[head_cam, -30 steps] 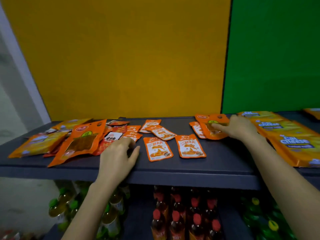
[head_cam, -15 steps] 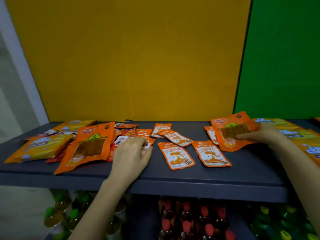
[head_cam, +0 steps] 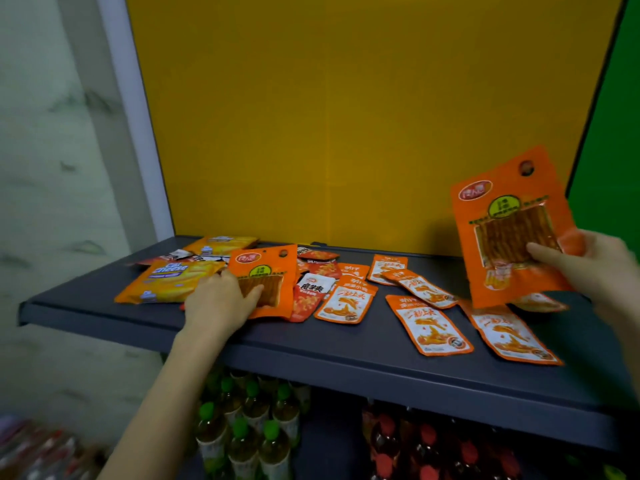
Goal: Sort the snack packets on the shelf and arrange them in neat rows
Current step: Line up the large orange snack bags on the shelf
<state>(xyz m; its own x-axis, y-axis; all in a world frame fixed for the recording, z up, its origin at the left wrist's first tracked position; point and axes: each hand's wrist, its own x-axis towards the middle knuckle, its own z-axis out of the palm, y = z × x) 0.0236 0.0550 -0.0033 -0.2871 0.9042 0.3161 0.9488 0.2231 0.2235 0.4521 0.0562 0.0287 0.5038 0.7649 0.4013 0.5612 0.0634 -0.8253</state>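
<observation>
Snack packets lie scattered on a dark grey shelf (head_cam: 346, 362). My right hand (head_cam: 595, 268) holds a large orange packet (head_cam: 509, 216) upright above the shelf's right side. My left hand (head_cam: 221, 303) rests flat on a second large orange packet (head_cam: 266, 275) lying at the left; whether the fingers grip it is unclear. Several small orange-and-white packets (head_cam: 429, 327) lie across the middle and right. A red-and-white packet (head_cam: 310, 294) sits beside the left orange one. Yellow Cal Cheese packets (head_cam: 166, 282) lie at the far left.
A yellow back panel (head_cam: 346, 116) stands behind the shelf, with a green panel (head_cam: 613, 150) at the right. Green-capped bottles (head_cam: 242, 427) and red-capped bottles (head_cam: 415, 445) stand on the level below. A pale wall is at the left.
My right hand has lifted the large orange packet off the shelf and raised it upright. My left hand slid left from the small packets onto the other large orange packet. The view turned left.
</observation>
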